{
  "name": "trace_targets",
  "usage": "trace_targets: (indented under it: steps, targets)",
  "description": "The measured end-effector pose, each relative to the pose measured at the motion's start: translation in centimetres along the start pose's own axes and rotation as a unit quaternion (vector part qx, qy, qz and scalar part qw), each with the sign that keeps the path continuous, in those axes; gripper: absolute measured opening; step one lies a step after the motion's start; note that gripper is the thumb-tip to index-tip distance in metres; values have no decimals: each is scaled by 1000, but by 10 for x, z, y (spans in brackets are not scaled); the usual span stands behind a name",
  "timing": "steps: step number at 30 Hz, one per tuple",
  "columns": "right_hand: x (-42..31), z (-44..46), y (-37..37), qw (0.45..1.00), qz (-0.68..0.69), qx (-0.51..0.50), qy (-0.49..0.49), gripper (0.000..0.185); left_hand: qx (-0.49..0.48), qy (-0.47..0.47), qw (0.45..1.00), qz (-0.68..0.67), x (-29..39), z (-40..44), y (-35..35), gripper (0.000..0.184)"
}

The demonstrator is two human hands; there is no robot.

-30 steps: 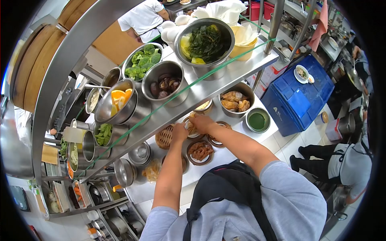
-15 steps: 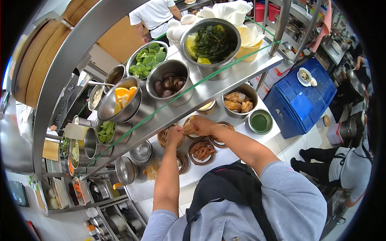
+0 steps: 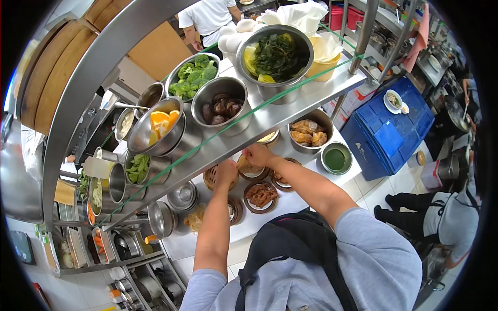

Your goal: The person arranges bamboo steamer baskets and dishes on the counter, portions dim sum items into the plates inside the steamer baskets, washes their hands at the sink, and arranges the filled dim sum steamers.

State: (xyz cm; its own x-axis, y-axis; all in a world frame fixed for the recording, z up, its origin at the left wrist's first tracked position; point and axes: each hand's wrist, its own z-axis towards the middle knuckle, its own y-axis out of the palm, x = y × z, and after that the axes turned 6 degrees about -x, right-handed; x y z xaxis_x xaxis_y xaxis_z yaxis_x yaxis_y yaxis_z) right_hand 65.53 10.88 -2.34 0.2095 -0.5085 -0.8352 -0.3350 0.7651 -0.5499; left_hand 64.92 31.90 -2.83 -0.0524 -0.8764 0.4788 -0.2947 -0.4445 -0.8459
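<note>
My left hand [image 3: 226,171] is closed over the edge of an empty-looking woven steamer basket [image 3: 210,178]; what its fingers hold, if anything, is too small to tell. Close to its right, my right hand [image 3: 258,155] has its fingers pinched at a pale, crinkled piece of food [image 3: 246,165], above a small round basket [image 3: 255,173]. Nearer my body sits a basket of reddish-brown food [image 3: 261,196], with another partly filled basket [image 3: 280,179] to its upper right. A basket [image 3: 234,211] stands beside my left forearm.
A steel shelf [image 3: 207,155] crosses above the counter, bearing bowls of broccoli [image 3: 193,76], orange slices [image 3: 163,124] and dark leaves [image 3: 275,54]. Pots of chicken [image 3: 308,133] and green liquid [image 3: 336,157] stand right. A blue cooler [image 3: 386,129] and a co-worker [image 3: 446,212] are beyond.
My hands have drawn slightly apart. The pale food hangs lower beneath my right hand over the small basket. The camera view has shifted a little.
</note>
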Motion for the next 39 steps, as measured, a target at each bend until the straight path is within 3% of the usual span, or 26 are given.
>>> trace_targets:
  steps: [6, 8, 11, 14, 17, 20, 22, 23, 24, 26, 28, 29, 31, 32, 34, 37, 39]
  targets:
    - [-6, -15, -4, 986, -159, -41, 6, 24, -1, 71, 997, -21, 6, 11, -2, 18]
    - [-10, -15, -5, 979, -188, -66, 32, 25, 60, 80, 995, -8, 7, 17, -2, 16]
    - [10, -8, 7, 993, -120, 19, 7, 26, 26, 68, 995, -75, -8, 33, -1, 12]
    - [26, 3, 13, 994, -46, 72, 67, 26, -37, 86, 992, -88, -27, 46, 10, 10]
    - [45, 7, 13, 991, 28, 121, 55, 16, -54, 56, 987, -140, -1, 27, -4, 9]
    - [40, -3, -8, 994, 19, 70, 78, 16, -36, 92, 981, -167, -8, 29, 0, 10]
    - [41, -10, -21, 988, -111, -74, 72, 18, -7, 110, 985, -132, -22, 38, 14, 15]
    - [42, -13, -22, 988, -112, -75, 71, 18, 23, 128, 987, -96, -30, 42, 20, 20]
    - [48, -14, -20, 993, -85, -46, 68, 19, 23, 128, 987, -96, -28, 39, 20, 20]
    - [54, -14, -18, 996, -58, -19, 64, 20, -14, 180, 983, 32, -12, 26, 17, 53]
    - [59, -14, -19, 985, 107, -5, 135, 22, -55, 166, 982, 67, 11, 12, 14, 63]
    - [62, -14, -17, 985, 108, -5, 136, 22, -96, 153, 978, 101, 23, 6, 12, 74]
    - [76, -11, -10, 945, 275, 25, 173, 25, -122, 117, 975, 145, 42, -3, 6, 80]
    - [83, -8, -7, 945, 275, 26, 174, 25, -146, 80, 968, 190, 48, -6, 3, 86]
    - [87, -1, -6, 884, 371, 49, 281, 35, -139, 98, 963, 208, 50, -11, 2, 86]
    - [79, -11, -15, 843, 473, 19, 255, 30, -107, 139, 957, 233, 45, -12, 14, 86]
    - [75, -13, -19, 857, 456, 4, 239, 33, -82, 163, 954, 240, 42, -10, 22, 85]
